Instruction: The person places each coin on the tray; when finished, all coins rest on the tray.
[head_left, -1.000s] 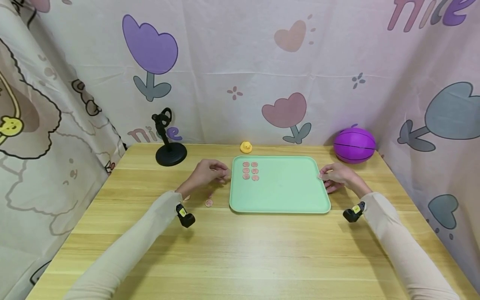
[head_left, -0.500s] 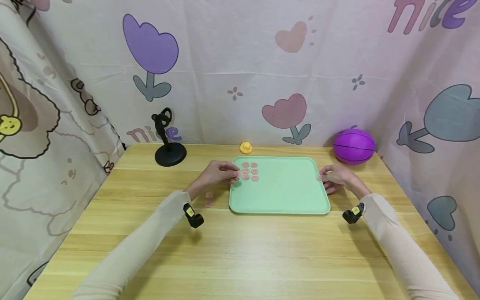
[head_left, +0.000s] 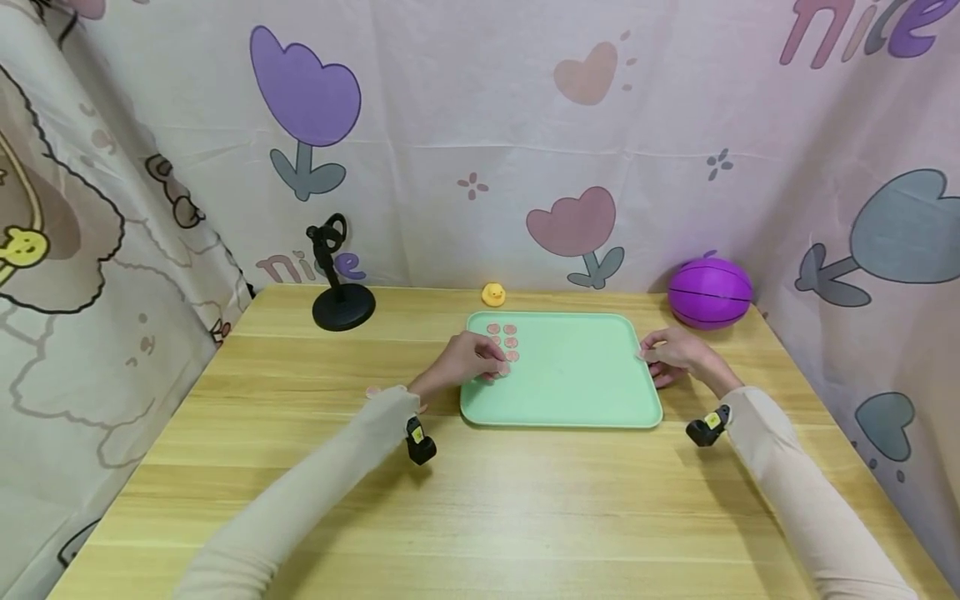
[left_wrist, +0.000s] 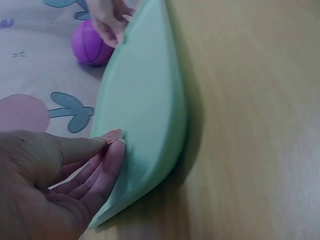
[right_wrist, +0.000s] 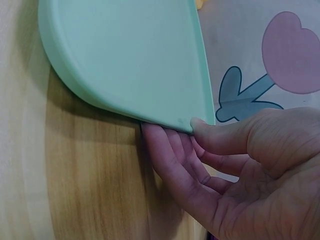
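Note:
Between the thumb and fingers of my left hand [head_left: 474, 357] is a copper-coloured coin [left_wrist: 113, 136], pinched by its edge over the left part of a mint green tray [head_left: 577, 379]. Several matching coins [head_left: 510, 329] lie in two columns at the tray's back left; the left hand covers part of them in the head view. My right hand [head_left: 678, 357] grips the tray's right edge. In the right wrist view its thumb [right_wrist: 202, 129] rests on top of the rim, with the fingers bent against the outside and underside.
Another coin [head_left: 372, 392] lies on the wooden table [head_left: 525, 508], beside the left sleeve. Behind the tray sits a small yellow duck [head_left: 493, 294]. A black stand [head_left: 343, 307] is at back left, a purple ball [head_left: 709, 292] at back right, before a patterned curtain [head_left: 450, 100].
My left hand has moved right from beside the tray to over it, carrying the coin, and now covers the nearest coins of the left column. The right hand keeps its place on the tray's edge.

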